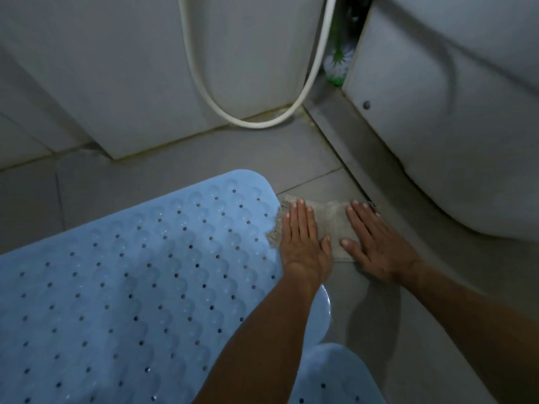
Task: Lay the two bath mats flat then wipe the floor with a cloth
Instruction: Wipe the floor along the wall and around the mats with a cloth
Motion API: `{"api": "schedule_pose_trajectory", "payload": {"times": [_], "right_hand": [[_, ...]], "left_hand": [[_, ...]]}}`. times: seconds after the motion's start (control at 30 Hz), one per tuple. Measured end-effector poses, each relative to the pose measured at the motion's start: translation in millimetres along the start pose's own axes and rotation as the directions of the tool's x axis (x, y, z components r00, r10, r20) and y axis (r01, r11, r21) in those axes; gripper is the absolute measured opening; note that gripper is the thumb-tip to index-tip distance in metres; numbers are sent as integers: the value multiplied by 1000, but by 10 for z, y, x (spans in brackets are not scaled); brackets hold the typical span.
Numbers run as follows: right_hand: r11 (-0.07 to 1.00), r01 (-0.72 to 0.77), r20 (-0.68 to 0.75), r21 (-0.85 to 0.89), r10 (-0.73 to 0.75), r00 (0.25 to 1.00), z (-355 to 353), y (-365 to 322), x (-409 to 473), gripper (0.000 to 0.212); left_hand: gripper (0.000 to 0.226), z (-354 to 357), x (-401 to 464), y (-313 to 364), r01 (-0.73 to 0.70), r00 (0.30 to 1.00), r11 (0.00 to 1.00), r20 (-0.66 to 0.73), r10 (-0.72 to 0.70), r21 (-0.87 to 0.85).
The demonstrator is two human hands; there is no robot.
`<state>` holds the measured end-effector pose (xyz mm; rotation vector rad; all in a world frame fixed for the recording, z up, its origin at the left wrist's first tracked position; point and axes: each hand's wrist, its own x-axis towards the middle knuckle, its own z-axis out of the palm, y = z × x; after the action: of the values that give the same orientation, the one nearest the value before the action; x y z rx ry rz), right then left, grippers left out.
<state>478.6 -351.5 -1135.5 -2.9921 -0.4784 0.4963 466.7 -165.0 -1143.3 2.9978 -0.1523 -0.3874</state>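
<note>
The wiping step is in hand. Both hands lie palm-down, fingers spread and flat, on a beige frayed cloth (329, 225) that sits on the grey tiled floor (204, 158), in the gap between the near-left mat and the white fixture (437, 118) at the right. The left hand (302, 240) presses the cloth's left half, its wrist over the mat's edge; the right hand (376, 243) presses the right half, its fingertips near the floor's raised strip. Neither hand grips anything: they are open and only push down on the cloth.

The large blue bath mat (131, 272) lies flat, its holes and bumps facing up, and the cloth's frayed left edge touches or slightly overlaps its far right corner. A second blue mat (335, 374) shows only as a rounded corner at the near edge, under the left forearm; it looks flat, though most of it is out of view. So the mat-laying part seems done.

The next move, as I judge it, calls for sliding the cloth under steady downward pressure along the bare tiles, keeping it off the mat and working towards the corner where the white hose (262, 123) loops on the floor.

Counted: two mats, one cloth, two hands, one hose, one brush (337, 65) standing in the far gap.
</note>
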Motion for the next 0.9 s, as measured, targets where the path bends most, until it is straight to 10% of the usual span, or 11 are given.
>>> {"api": "schedule_pose_trajectory", "payload": {"times": [0.9], "right_hand": [[998, -35, -61, 45, 38, 997, 466, 254, -1216, 78]], "left_hand": [[71, 414, -1013, 674, -83, 993, 996, 85, 80, 29]]}}
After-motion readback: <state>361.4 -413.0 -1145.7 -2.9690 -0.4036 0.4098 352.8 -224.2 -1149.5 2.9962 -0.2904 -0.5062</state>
